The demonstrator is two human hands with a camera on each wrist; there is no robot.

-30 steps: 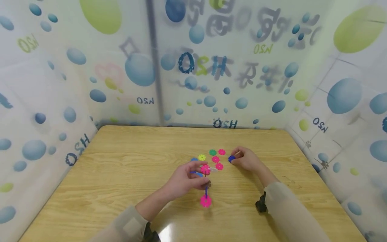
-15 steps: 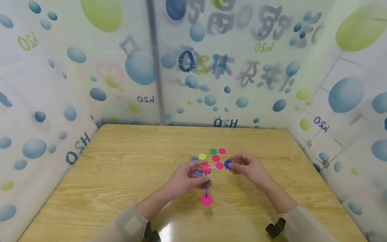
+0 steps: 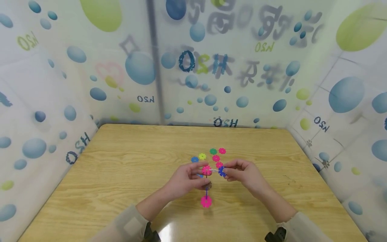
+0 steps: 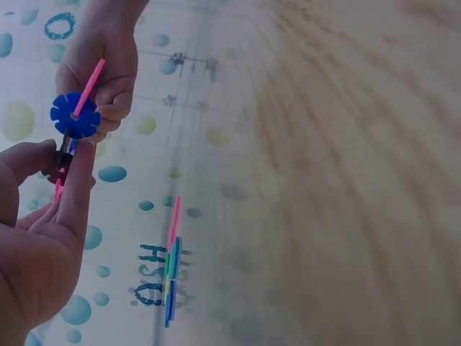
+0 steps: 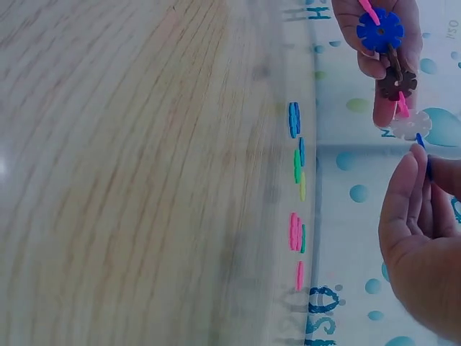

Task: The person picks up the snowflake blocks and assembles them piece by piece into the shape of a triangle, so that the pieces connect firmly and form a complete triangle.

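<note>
Probably light, stiff and a little slick, the joined disc chain (image 3: 206,202) sits gripped in the left hand (image 3: 185,179), while the right hand (image 3: 250,173) pinches the blue disc (image 3: 221,171) beside its pale end; rims seem the safest hold.

My right hand (image 3: 246,174) has come in toward my left hand (image 3: 187,178), bringing the dark blue disc (image 3: 222,171) from beyond the loose pink discs (image 3: 216,158), where it was well apart a second ago, right up to the edge of the clear disc (image 5: 412,125)
</note>
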